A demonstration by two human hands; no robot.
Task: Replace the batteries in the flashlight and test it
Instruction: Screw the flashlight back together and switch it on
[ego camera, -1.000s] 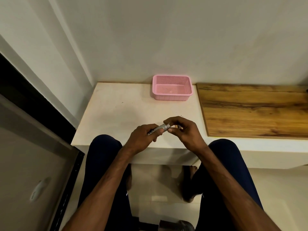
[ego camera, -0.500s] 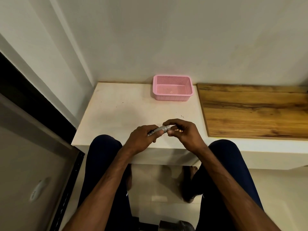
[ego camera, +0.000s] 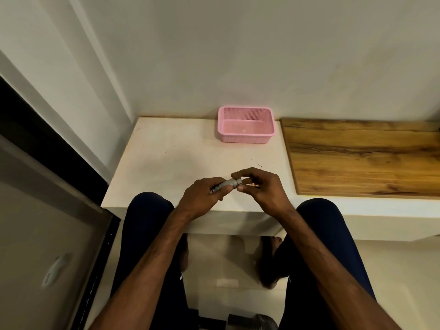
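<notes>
A small silver flashlight (ego camera: 229, 183) lies across my hands above the front edge of the cream table (ego camera: 171, 160). My left hand (ego camera: 204, 194) is wrapped around its left part. The fingertips of my right hand (ego camera: 258, 186) pinch its right end, where a ring or cap sits. A small brass-coloured piece (ego camera: 257, 186) shows under my right fingers; I cannot tell what it is. No loose batteries are visible.
A pink mesh basket (ego camera: 246, 136) stands at the back of the table against the wall. A wooden board (ego camera: 364, 158) covers the surface to the right. My knees (ego camera: 150, 210) sit below the table's front edge. A dark frame runs along the left.
My right fingers have shifted slightly on the flashlight's right end, and the flashlight has tilted a little. Both hands stay in the same place.
</notes>
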